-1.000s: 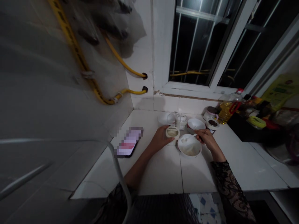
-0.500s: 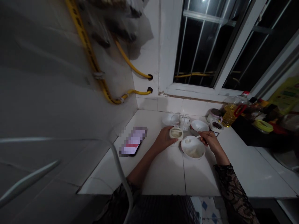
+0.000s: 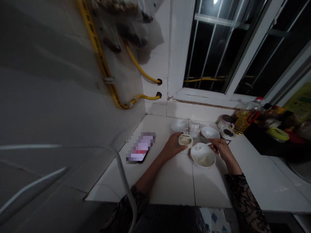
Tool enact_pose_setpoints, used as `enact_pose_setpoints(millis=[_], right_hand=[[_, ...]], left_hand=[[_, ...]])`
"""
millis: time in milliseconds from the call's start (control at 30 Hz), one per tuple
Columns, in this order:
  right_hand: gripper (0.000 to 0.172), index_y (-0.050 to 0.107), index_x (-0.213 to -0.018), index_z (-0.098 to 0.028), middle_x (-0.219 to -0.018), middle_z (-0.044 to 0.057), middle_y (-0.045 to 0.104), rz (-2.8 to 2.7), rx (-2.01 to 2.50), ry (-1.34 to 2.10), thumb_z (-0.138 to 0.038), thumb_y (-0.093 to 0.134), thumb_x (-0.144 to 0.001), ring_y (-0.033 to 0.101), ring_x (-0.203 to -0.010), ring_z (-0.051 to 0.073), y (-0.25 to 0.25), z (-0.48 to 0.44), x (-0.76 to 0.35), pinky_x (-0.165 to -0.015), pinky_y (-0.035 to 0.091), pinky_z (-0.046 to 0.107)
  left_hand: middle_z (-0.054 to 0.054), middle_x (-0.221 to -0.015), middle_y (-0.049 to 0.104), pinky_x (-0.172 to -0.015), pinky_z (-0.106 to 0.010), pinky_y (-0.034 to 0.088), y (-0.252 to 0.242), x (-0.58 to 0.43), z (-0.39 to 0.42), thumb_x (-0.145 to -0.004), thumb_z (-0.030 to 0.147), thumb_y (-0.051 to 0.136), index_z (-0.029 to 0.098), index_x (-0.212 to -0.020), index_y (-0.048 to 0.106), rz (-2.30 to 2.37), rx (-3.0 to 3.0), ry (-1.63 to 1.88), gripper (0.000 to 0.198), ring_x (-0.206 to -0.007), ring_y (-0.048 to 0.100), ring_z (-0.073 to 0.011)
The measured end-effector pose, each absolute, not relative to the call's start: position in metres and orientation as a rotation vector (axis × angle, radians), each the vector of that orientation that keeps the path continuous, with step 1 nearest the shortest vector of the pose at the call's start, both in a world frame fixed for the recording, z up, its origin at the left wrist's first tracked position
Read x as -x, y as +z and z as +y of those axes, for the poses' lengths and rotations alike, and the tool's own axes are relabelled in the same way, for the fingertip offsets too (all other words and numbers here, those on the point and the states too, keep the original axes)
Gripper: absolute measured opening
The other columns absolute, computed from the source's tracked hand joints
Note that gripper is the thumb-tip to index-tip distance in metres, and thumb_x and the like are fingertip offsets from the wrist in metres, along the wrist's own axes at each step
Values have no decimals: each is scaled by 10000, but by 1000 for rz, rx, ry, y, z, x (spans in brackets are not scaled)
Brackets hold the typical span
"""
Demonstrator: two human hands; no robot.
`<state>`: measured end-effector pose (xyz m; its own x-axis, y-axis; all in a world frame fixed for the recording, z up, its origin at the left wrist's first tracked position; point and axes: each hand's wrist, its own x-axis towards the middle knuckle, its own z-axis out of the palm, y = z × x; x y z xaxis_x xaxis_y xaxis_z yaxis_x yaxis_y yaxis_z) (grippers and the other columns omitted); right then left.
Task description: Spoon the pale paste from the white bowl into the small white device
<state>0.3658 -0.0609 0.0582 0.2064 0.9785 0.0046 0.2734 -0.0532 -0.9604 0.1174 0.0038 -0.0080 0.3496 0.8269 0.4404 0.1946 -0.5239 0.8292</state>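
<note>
My left hand (image 3: 173,147) is shut around a small round white container (image 3: 185,141) holding something pale, and it rests just left of a wide white bowl (image 3: 203,156) with pale food inside. My right hand (image 3: 220,147) grips a white spoon (image 3: 208,144), whose head lies in that bowl. Behind them are a second white bowl (image 3: 210,132), a glass cup (image 3: 191,127) and a white dish (image 3: 178,125). A phone (image 3: 141,148) with a blurred screen lies to the left of my left hand.
The white tiled counter (image 3: 213,191) ends in a front edge below my arms. Yellow gas hoses (image 3: 143,96) run along the wall. Right of the bowls stand a lidded jar (image 3: 225,122), a dark-filled dish (image 3: 227,133), a cooking oil bottle (image 3: 244,121) and a black tray (image 3: 267,145).
The whole scene has shifted right in the picture as the head view moved. My hands stay in nearly the same place against the bowls, still holding the container and spoon.
</note>
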Motion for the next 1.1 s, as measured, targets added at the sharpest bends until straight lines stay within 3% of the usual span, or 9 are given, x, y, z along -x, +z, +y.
enact_pose_setpoints(millis=[533,733,900,1100], right_hand=[[417,513,-455,-196,-332,-51,397,-1200,1492,955,-523,676,-656,275,-299,57,51,-58,-371,-312,209,218],[461,488,-446,-206,-341,-48,394,-1119,1485,916,-583,699,-606,271,-293,60,59,-56,-365,-309,185,231],[536,479,-491,-210,-392,-38,410,-1265,1408,545,-661,559,-769,334,-348,82,65,-58,-339,-367,259,239],[422,573,-630,-192,-592,35,598,-1883,1244,-139,-471,482,-932,520,-560,138,60,-65,-315,-589,391,264]], left_hand=[[-128,-1279,573,-1067,-495,397,-2,-118,0,-721,406,762,191,-1240,521,888,-1919,1163,612,-1237,523,-305],[-131,-1270,570,-1068,-483,400,-5,-119,1,-712,389,769,189,-1235,525,884,-1915,1189,611,-1235,524,-301],[-125,-1267,569,-1062,-479,399,-7,-119,4,-704,400,772,194,-1227,530,884,-1912,1185,612,-1223,526,-299],[-125,-1247,580,-1066,-462,390,-6,-119,4,-685,417,782,175,-1223,537,870,-1899,1194,639,-1222,527,-300]])
